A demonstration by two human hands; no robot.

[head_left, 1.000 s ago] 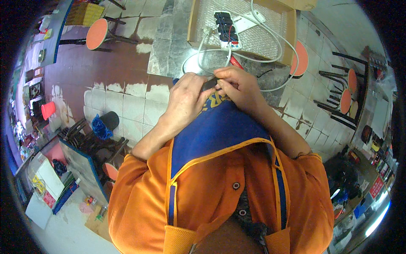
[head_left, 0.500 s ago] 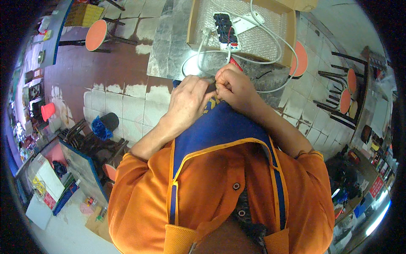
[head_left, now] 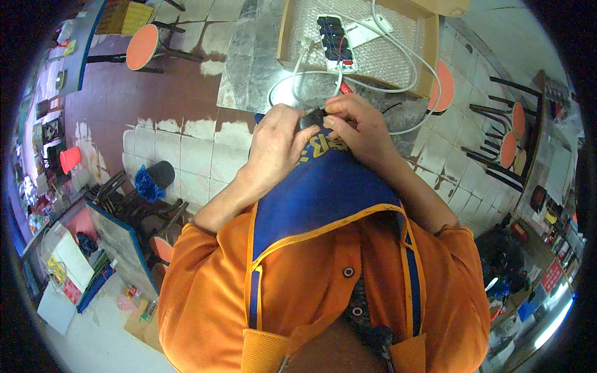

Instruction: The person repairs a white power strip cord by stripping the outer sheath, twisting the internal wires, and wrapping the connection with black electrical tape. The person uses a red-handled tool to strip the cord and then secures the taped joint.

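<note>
Close to the table's near edge, my left hand (head_left: 273,137) is closed round a small black part (head_left: 311,120), too covered by fingers to name. My right hand (head_left: 359,124) pinches at the right end of that same part, fingertips bent inward. Both hands sit over the blue apron (head_left: 329,180) with yellow lettering. Just beyond my right hand lies a red-handled tool (head_left: 346,88), mostly hidden. Farther off, an opened power strip (head_left: 334,42) with black sockets and thin wires rests in a cardboard box (head_left: 429,62). Its white cable (head_left: 398,92) loops out over the table.
Bubble wrap (head_left: 388,59) lines the box, with a white cover strip (head_left: 368,31) on it. The grey marbled table (head_left: 245,78) carries both. Orange round stools stand left (head_left: 142,47) and right (head_left: 443,87). Dark chairs (head_left: 497,143) are at far right.
My hands have drawn slightly apart and turned, so more of the black part shows between them. My right hand's fingers have loosened a little, and more apron lettering is visible.
</note>
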